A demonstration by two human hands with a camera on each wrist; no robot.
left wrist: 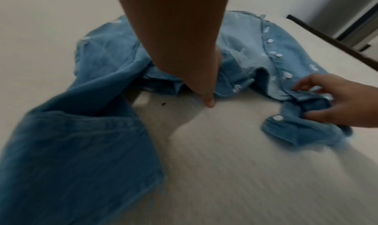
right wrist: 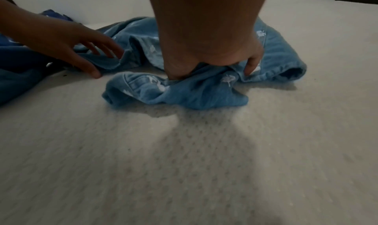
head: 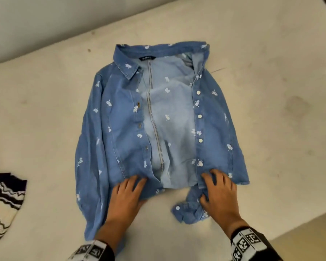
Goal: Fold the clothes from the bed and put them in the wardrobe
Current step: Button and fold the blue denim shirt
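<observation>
Near the middle of the cream-white bed lies a blue denim button-up shirt with small white embroidered flowers, spread face up with its front open, collar toward the far edge and hem toward the near edge where the person stands. White buttons run down its right placket, and the paler inside of the back panel shows between the two front panels. At the hem, the left hand rests flat on the left front panel, its fingers straight and spread, pressing the cloth down and gripping nothing, the thumb reaching onto the bare bed just past the hem. Beside it, the right hand is on the right front panel's lower corner, its fingers curled down into the fabric and the thumb tucked into a bunched sleeve cuff with one white button, so it pinches that bunch of denim. One long sleeve trails toward the near edge on the left. At the left edge of the bed lies a cream knitted garment with dark zigzag stripes, well apart from the shirt.
</observation>
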